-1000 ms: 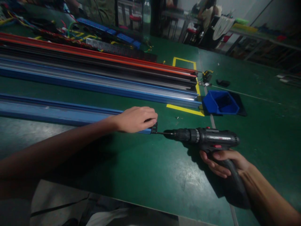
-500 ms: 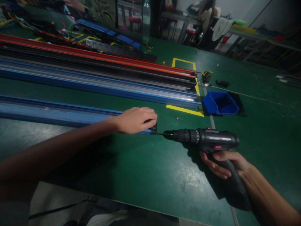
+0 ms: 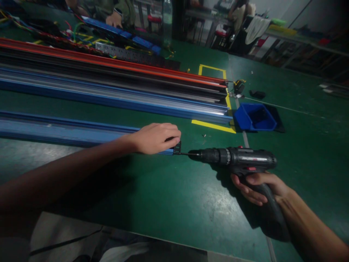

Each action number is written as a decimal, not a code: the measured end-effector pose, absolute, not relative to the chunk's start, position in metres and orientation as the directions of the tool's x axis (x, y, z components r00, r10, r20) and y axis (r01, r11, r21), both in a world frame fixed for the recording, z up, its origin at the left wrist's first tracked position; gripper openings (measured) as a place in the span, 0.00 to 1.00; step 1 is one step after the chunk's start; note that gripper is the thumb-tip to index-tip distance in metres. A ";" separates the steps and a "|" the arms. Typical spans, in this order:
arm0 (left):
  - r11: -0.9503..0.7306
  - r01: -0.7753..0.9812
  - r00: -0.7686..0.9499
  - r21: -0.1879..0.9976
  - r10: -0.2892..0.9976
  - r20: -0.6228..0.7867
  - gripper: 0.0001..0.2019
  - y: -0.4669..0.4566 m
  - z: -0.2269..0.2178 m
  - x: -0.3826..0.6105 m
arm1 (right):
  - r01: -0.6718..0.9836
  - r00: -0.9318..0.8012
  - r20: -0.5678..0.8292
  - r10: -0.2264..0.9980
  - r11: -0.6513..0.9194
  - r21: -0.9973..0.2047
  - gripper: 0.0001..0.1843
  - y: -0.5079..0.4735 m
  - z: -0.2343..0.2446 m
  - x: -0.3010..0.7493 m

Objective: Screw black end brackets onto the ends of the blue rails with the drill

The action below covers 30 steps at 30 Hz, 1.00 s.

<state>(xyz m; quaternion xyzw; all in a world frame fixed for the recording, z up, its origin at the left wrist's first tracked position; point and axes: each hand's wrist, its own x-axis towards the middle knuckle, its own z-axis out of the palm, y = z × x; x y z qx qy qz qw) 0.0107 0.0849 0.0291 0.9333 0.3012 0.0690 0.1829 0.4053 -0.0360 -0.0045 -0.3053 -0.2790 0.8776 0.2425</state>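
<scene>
There is one cordless drill on this green table, one blue bin and one long blue rail lying alone near the front edge. Beyond it lies a bundle of rails side by side, blue nearest, dark in the middle, orange farthest; just how many, I cannot tell. One small screw lies loose between the near rail's end and the bin. A yellow tape outline marks the table beside the bundle's end.

The left hand rests on the end of the lone rail, fingers curled down and pinched together on a small black end piece fitted there. The right hand is wrapped tight round the drill's handle, one finger lying up by the trigger. The drill lies level just above the table, well right of the rail, and its thin bit reaches left to touch the black end piece.

At the far side a second person's hand shows near coloured wires.
</scene>
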 end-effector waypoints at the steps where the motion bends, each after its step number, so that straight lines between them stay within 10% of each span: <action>1: -0.750 0.539 0.807 0.383 0.590 0.020 0.17 0.085 0.029 0.011 | -0.257 -0.698 -0.396 0.597 -0.725 -0.639 0.14 -0.036 -0.005 0.405; 30: -0.746 0.543 0.806 0.385 0.592 0.012 0.17 0.085 0.029 0.011 | -0.264 -0.701 -0.407 0.585 -0.744 -0.615 0.13 -0.036 -0.005 0.406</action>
